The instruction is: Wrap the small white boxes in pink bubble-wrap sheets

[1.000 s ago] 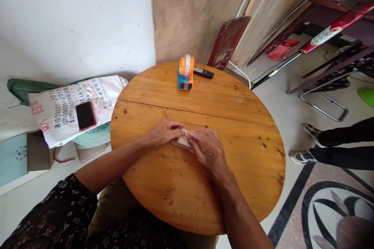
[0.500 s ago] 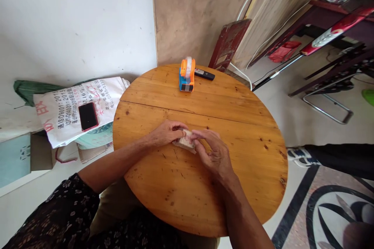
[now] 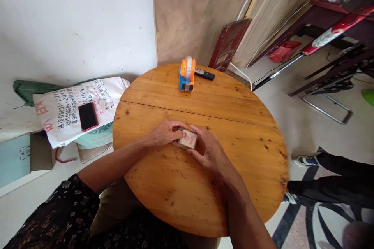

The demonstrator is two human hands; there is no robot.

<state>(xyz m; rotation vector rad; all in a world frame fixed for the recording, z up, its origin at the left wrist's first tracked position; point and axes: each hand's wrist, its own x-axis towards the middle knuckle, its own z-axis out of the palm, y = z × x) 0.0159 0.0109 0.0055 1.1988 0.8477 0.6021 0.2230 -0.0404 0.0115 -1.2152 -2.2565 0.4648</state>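
Note:
A small whitish box with red print (image 3: 189,139) sits at the middle of the round wooden table, with what looks like clear wrapping at its left end. My left hand (image 3: 167,134) grips that left end, thumb on top. From the other side my right hand (image 3: 209,149) curves round the box, its fingertips at the far edge and its thumb at the near one. A gap shows between the right palm and the box. The undersides of both hands are hidden.
Toward the back of the table (image 3: 163,105) stand an orange and blue tape dispenser (image 3: 187,74) and a black remote (image 3: 205,74). A phone (image 3: 88,116) lies on a white printed sack (image 3: 64,124) at left. At right, a person's dark-trousered legs (image 3: 327,190) show beside the table.
My right fingers have spread from the box's top to its far and near edges, uncovering the red print. My left hand has barely moved. The person at right has stepped; both legs now show.

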